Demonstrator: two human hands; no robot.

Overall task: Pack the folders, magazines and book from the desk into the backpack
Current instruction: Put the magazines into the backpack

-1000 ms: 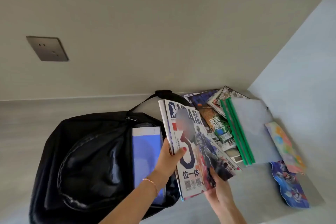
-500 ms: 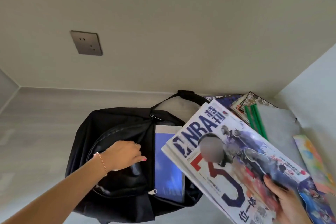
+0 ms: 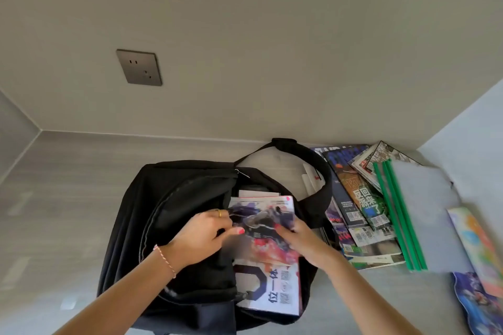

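Head: magazine [image 3: 268, 261] now entering backpack [image 3: 152, 207]

the basketball magazine [image 3: 268, 275] is half hidden by the backpack [image 3: 174, 226] flap, and part of its cover is blurred. the right hand's [image 3: 300, 239] fingertips cannot be made out. the frame's right edge crops 2 colourful folders [image 3: 479, 250].

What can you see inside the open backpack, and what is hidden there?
Inside the backpack, a magazine lies in the opening, with both hands on it: left hand, right hand. White page edges peek out behind it. Anything beneath the magazine is covered.
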